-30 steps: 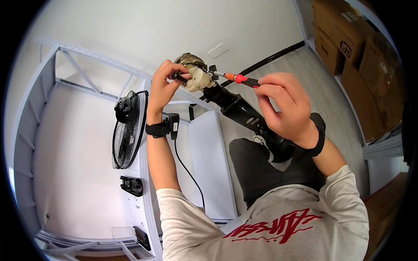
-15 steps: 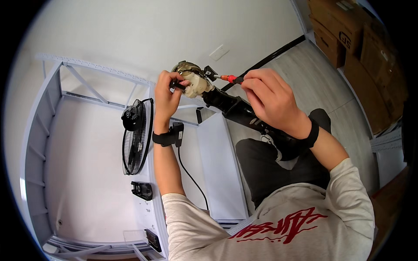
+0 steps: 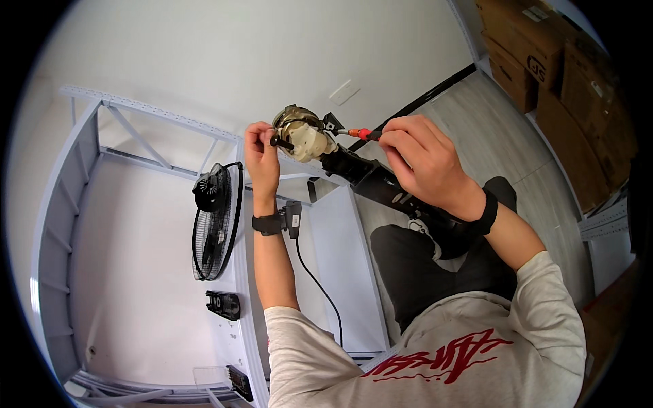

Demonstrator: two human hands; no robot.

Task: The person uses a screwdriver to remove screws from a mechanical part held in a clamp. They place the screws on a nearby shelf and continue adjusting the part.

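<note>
The person's hands are apart, one on either side of a motor head [image 3: 296,115] with a cream plastic housing [image 3: 311,144], which sits atop a black post [image 3: 382,187] slanting down towards the knees. The right hand [image 3: 423,158] is closed round the handle of a red-and-black screwdriver [image 3: 365,134], whose metal shaft points leftward to a small black piece [image 3: 331,123] right beside the housing. I can't make out whether the tip is seated in anything. Across from it, the left hand [image 3: 262,162] has its bent fingers at the end of a black peg [image 3: 281,143] jutting from the housing; whether they pinch it, I can't tell. Over on the white rack [image 3: 143,265], a black fan cage [image 3: 218,224] lies near the left forearm, with a black plastic part [image 3: 223,305] just beyond it.
</note>
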